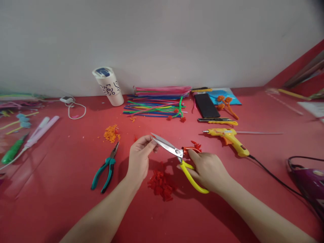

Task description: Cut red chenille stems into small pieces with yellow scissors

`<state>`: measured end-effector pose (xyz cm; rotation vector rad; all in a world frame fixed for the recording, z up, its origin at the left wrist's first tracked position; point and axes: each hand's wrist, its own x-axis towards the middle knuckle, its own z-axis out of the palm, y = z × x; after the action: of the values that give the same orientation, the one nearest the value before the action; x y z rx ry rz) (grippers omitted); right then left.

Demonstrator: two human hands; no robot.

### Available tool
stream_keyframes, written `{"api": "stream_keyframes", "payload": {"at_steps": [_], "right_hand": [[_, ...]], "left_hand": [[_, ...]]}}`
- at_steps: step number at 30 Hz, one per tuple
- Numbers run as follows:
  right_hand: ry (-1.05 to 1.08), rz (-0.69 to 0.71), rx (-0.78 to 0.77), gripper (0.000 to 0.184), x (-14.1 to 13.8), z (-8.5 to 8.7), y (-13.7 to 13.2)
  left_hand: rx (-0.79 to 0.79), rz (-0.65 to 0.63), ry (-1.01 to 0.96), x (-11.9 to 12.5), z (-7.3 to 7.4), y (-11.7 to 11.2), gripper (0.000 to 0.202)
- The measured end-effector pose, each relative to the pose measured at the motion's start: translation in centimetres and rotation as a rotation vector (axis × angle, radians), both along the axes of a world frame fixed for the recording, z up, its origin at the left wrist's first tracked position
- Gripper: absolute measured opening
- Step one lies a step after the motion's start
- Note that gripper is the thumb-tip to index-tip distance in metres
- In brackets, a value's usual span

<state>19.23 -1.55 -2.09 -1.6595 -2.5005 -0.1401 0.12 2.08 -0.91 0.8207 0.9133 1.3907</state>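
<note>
My right hand [209, 168] is closed around scissors [168, 146] with one yellow and one red handle. Their blades are slightly parted and reach the fingertips of my left hand [141, 155]. That hand is pinched, and a small bit of red shows at its fingertips by the blade tips; most of it is hidden. Below the blades lies a heap of cut red pieces [162, 184]. More red pieces [196, 146] sit just beyond my right hand. Teal-handled pliers [110, 168] rest left of my left hand, near a small pile of orange scraps [111, 133].
Pipe cleaners [154, 108] and a white tumbler [110, 87] stand along the wall. To the right are a phone [207, 105], a cutter knife [217, 121], a yellow glue gun [230, 136] with its cord, and a purple appliance [308, 184]. A pink straightener [42, 131] lies left.
</note>
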Motion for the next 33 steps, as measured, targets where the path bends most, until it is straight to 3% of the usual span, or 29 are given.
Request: {"api": "stream_keyframes", "payload": {"at_steps": [22, 26, 33], "right_hand": [[0.027, -0.063, -0.087, 0.04, -0.4, 0.2, 0.1], [0.295, -0.135, -0.244, 0.035, -0.8, 1.0, 0.3], [1.046, -0.19, -0.527, 0.03, -2.2, 2.5, -0.1]], "left_hand": [[-0.002, -0.017, 0.01, -0.2, 0.0, 0.1, 0.002], [-0.084, -0.123, 0.018, 0.1, 0.0, -0.2, 0.004], [-0.257, -0.507, 0.042, 0.9, 0.1, -1.2, 0.009]]}}
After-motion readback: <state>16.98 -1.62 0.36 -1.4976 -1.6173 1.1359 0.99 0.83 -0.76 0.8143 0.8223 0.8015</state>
